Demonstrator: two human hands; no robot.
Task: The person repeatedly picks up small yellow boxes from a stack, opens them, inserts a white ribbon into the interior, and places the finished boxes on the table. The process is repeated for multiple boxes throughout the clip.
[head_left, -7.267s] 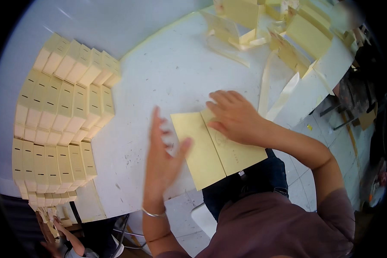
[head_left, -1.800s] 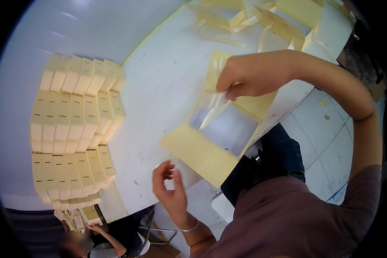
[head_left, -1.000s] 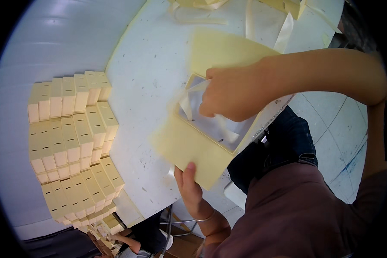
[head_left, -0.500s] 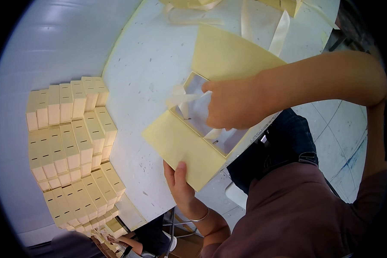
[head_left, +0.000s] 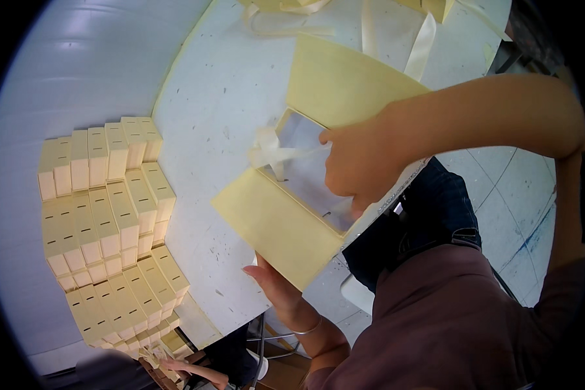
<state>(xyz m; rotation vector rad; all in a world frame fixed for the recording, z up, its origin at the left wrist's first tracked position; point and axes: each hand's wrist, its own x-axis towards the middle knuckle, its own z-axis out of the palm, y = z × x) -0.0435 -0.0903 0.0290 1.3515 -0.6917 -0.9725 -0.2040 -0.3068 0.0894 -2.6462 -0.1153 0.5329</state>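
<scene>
A pale yellow gift box (head_left: 286, 224) with two wide flaps spread apart lies at the table's edge, its pale inner tray showing. Cream ribbon (head_left: 265, 149) comes through a slot and lies looped over the box's left rim. One strand runs taut across the opening to my right hand (head_left: 369, 159), whose curled fingers pinch its end above the tray. My left hand (head_left: 278, 289) is at the near flap's lower edge. Its thumb sticks out away from the flap, and the other fingers are partly hidden beneath it.
Stacked rows of cream boxes (head_left: 101, 221) stand on the left of the white table (head_left: 208, 130). More ribbon strips (head_left: 422, 49) and yellow box parts (head_left: 286, 5) lie at the far side. Another person's hand (head_left: 175, 365) shows at the lower left.
My left thumb has come off the top of the near flap and points outward. My right hand has moved right and slightly down, drawing the ribbon strand straight across the tray.
</scene>
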